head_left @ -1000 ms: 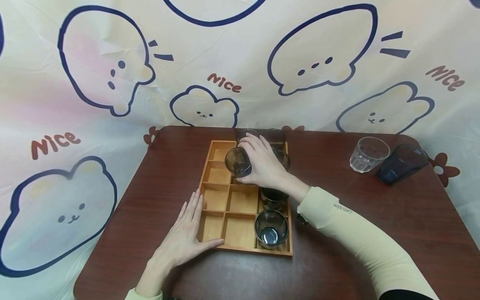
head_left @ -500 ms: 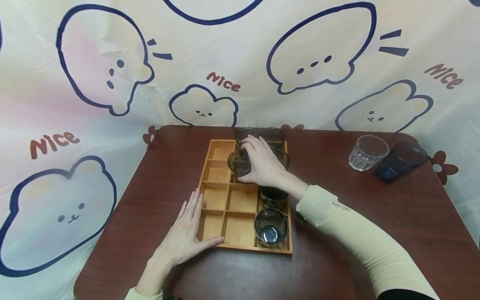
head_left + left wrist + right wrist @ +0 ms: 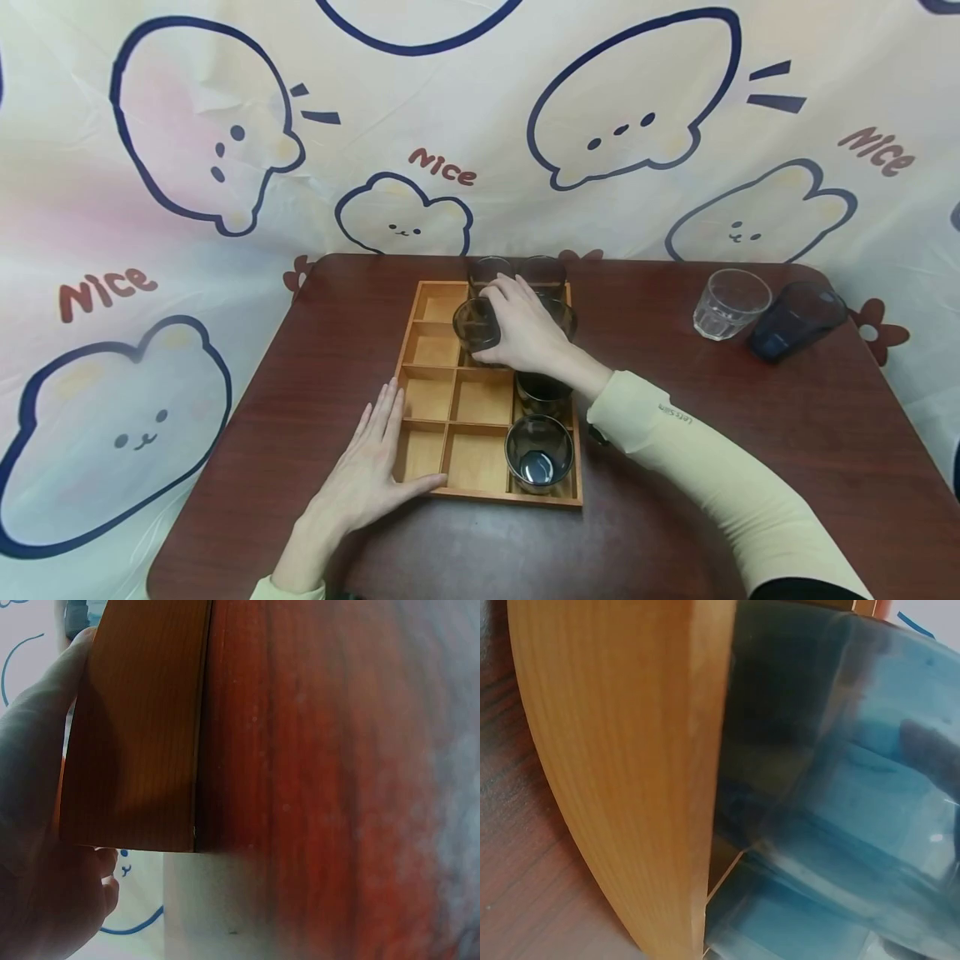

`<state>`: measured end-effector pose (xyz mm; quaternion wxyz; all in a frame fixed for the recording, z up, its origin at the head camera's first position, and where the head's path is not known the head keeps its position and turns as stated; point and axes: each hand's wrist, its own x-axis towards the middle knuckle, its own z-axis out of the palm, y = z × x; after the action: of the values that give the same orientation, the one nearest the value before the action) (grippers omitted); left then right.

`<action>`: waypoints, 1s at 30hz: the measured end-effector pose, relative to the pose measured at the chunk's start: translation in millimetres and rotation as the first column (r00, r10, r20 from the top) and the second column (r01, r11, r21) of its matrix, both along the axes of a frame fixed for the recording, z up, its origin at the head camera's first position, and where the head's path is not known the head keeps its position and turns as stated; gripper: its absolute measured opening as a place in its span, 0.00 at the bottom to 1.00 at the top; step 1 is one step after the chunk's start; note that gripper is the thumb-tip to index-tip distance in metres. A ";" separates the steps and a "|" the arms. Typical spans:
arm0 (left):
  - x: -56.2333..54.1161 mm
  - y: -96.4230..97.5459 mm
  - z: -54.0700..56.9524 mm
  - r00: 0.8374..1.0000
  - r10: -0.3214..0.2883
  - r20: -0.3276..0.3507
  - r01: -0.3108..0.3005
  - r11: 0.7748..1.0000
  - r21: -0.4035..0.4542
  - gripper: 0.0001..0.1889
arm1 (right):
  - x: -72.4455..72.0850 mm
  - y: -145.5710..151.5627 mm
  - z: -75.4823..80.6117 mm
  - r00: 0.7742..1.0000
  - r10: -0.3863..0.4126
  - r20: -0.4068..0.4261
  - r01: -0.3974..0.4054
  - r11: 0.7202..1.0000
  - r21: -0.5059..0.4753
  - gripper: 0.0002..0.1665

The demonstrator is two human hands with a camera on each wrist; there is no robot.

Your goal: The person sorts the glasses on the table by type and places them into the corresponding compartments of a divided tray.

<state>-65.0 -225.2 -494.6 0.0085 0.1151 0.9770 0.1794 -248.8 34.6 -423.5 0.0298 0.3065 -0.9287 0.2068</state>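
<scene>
My right hand (image 3: 525,325) grips a dark tinted glass (image 3: 472,327) in the middle column of the wooden compartment tray (image 3: 480,458), second row from the back. The fingers reach over the glass and hide its right side. My left hand (image 3: 363,475) rests against the tray's front left corner, fingers straight along the left side and thumb along the front edge. Similar glasses stand in the right column, among them a front one (image 3: 538,454) and one behind it (image 3: 543,393). In the right wrist view, tinted glass (image 3: 795,772) fills the space beyond the tray's side wall (image 3: 622,750).
Two more dark glasses (image 3: 491,271) (image 3: 543,275) stand at the tray's back. On the table's (image 3: 637,517) far right are a clear glass (image 3: 731,304) and a dark blue glass (image 3: 798,321), which leans. A patterned cloth (image 3: 510,100) hangs behind the table.
The held glass has shifted slightly right against the tray and its rim has levelled a little. The left hand has stayed put, and the head view has drifted slightly.
</scene>
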 end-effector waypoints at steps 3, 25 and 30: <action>0.4 0.4 -0.4 1.000 0.004 0.002 -0.004 1.000 -0.004 0.73 | 0.6 -0.1 -0.4 1.000 0.004 0.012 -0.004 1.000 0.007 0.55; 0.9 -0.5 -2.6 1.000 0.001 0.006 -0.001 1.000 0.009 0.73 | 11.4 26.1 18.2 0.983 0.118 0.140 -0.108 0.991 -0.081 0.46; 0.6 -1.8 -0.8 1.000 -0.008 -0.017 0.008 1.000 -0.004 0.73 | 19.9 65.0 32.7 0.991 0.092 0.100 -0.069 0.975 -0.213 0.45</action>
<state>-64.4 -227.0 -495.4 0.0010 0.1206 0.9769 0.1763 -228.9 99.7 -390.7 0.0027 0.3272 -0.8889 0.3207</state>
